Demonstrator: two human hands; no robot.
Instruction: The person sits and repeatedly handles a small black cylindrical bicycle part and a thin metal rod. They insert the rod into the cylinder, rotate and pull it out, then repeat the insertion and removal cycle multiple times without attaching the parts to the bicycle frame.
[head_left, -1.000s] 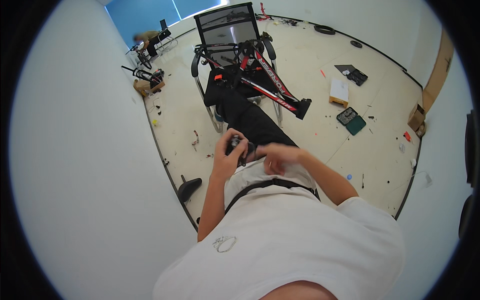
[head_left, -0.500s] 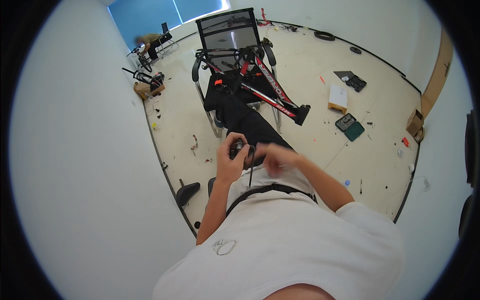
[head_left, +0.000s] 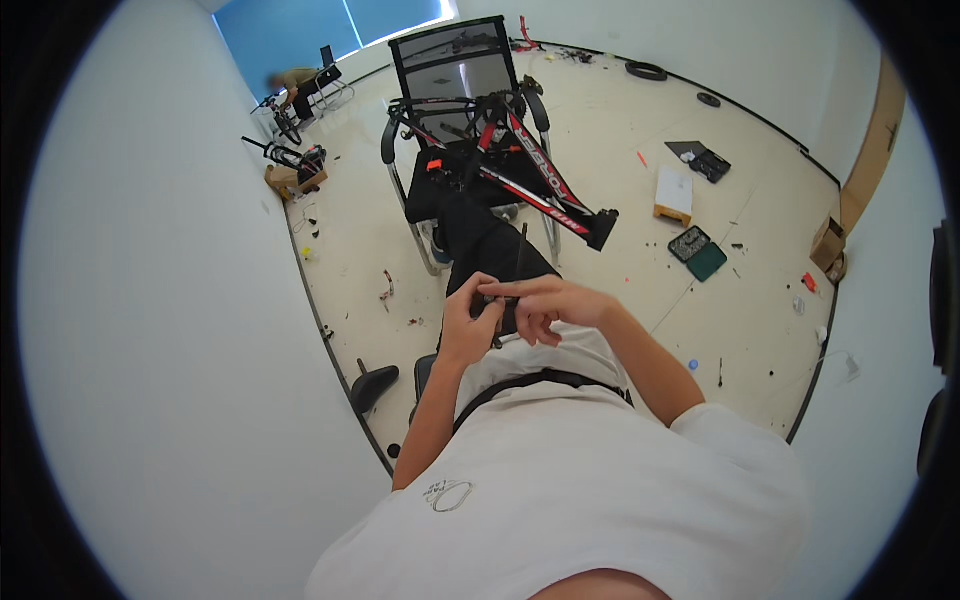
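Over my lap, my left hand (head_left: 468,322) is closed round a small dark metal part, mostly hidden by the fingers and thumb. A thin black rod (head_left: 522,245), which looks like the long arm of a hex key, rises past the hands over my dark trouser leg. My right hand (head_left: 553,304) is beside the left, its index finger stretched across to the left fingertips and the other fingers loosely bent and apart. Whether it touches the rod cannot be made out. Ahead, a red, black and white bicycle frame (head_left: 540,196) lies across a black mesh office chair (head_left: 455,80).
An open green tool case (head_left: 708,262), a white box (head_left: 675,192) and a black case (head_left: 711,166) lie on the floor to the right. A bicycle saddle (head_left: 375,388) is by the left wall. Far left, a person (head_left: 295,85) bends over a bicycle.
The rod has swung from pointing down toward my waist to pointing up and away. My right hand, blurred before, has come up against the left hand with its index finger stretched out.
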